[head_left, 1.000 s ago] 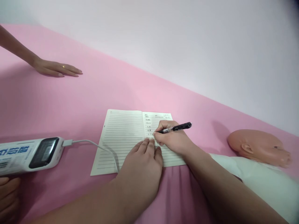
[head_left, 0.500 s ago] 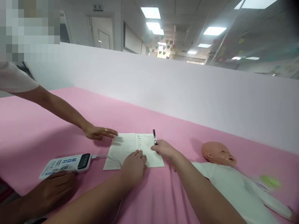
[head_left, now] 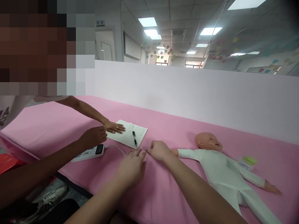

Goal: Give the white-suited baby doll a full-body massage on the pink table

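Observation:
An open lined notebook [head_left: 125, 140] with handwriting lies on the pink-covered bed. A black pen [head_left: 135, 139] rests on its right page. My left hand [head_left: 133, 165] is just below the notebook's near corner, fingers stretched out and holding nothing. Just right of that corner is my right hand [head_left: 160, 150], empty, with its fingers loosely bent and a gap at the thumb. Another person's hand [head_left: 115, 127] lies flat on the left page. A second person's hand [head_left: 94, 136], fingers curled, is above a white power bank [head_left: 90, 153] with a cable [head_left: 118, 147].
A baby doll [head_left: 218, 165] in a pale suit lies on its back to the right. Beside its arm is a small container with a green lid [head_left: 249, 161]. A white partition [head_left: 175, 90] runs along the back. A shoe [head_left: 54, 197] shows at lower left.
My right hand has let go of the pen, which now lies on the page. The notebook has shifted away and turned, with the other person's hand farther onto it. The curled hand has risen.

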Tool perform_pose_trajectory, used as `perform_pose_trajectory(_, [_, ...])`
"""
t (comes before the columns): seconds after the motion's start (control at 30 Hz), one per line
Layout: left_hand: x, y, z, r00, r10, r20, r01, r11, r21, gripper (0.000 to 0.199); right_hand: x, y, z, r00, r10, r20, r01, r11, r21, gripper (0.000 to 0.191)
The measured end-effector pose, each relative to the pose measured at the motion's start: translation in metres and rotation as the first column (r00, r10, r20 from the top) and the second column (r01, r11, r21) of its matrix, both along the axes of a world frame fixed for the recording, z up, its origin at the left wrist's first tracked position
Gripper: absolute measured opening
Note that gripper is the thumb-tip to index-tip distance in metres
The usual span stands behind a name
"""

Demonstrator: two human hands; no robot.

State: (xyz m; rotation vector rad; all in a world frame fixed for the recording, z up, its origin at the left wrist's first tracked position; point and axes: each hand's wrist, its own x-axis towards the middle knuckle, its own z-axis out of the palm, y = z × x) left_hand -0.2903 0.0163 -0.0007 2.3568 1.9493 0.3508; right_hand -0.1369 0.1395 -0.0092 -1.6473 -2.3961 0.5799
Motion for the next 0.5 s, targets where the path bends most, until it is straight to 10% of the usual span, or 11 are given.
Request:
perform_pose_trajectory(0.27, [0.053,-0.095,-0.04,0.918,-0.182,0.352,0.164,0.983,0.08,0.041,0.151,-0.152,0.023,0.967,-0.201,-0.156,0.209,0.977,0.036,0.022])
perform_pose_trajectory(0.5, [0.094,-0.099,-0.063,0.915,-0.24,0.324,0.22,0.971,0.099,0.042,0.315,-0.227,-0.002,0.725,-0.676,-0.129,0.687,0.724,0.062,0.032])
